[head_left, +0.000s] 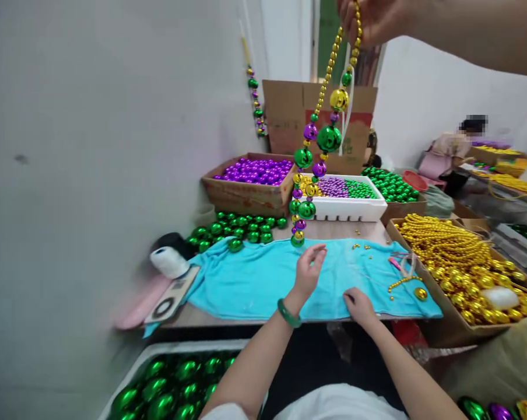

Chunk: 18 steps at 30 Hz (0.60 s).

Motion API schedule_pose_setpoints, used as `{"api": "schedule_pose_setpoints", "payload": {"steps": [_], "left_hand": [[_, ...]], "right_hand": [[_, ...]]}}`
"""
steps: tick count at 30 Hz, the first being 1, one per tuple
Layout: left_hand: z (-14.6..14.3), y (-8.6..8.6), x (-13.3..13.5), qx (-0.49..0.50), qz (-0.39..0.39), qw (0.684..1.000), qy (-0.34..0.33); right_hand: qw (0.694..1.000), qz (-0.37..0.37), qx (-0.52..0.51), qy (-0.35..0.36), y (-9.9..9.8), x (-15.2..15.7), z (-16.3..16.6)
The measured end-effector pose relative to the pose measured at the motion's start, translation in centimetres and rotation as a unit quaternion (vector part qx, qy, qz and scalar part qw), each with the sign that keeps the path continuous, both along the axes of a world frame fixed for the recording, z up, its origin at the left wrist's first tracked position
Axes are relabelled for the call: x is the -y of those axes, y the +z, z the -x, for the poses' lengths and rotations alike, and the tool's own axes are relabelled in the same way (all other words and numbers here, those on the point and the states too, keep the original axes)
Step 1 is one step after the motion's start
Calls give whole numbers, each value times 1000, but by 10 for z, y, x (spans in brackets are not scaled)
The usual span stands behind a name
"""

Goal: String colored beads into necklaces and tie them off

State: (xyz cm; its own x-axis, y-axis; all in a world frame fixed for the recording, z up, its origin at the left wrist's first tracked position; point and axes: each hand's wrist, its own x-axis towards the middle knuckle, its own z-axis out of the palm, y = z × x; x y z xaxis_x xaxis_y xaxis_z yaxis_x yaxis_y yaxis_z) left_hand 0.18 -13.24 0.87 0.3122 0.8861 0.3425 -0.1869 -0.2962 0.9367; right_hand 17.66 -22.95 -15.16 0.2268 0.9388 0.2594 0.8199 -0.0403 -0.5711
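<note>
My left hand, a green bangle at its wrist, is raised over the turquoise cloth with fingers stretched out and nothing visible in them. Just beyond its fingertips hangs the lower end of a bead necklace in gold, green and purple. Another person's hand grips that necklace at the top, reaching in from the upper right. My right hand rests at the cloth's front edge, its fingers curled in and no object showing. Right of it lie a short gold bead string and a large gold bead.
A box of purple beads, loose green beads and a white divided tray line the back. A carton of gold beads stands at right. White thread sits left. A seated person is farther off.
</note>
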Motion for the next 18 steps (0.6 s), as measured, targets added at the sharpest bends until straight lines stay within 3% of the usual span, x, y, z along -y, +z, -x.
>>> {"api": "schedule_pose_setpoints", "payload": {"steps": [3, 8, 14, 18], "left_hand": [[-6, -1, 9, -35, -44, 998, -7], [-21, -7, 28, -106, -88, 986, -97], [-40, -20, 56, -140, -86, 968, -189], [-53, -19, 76, -122, -60, 956, -258]], "right_hand": [[1000, -13, -9, 6, -2, 4, -1], [999, -36, -19, 17, 2, 10, -2], [997, -71, 9, 4, 13, 18, 3], [993, -105, 56, -12, 22, 36, 15]]}}
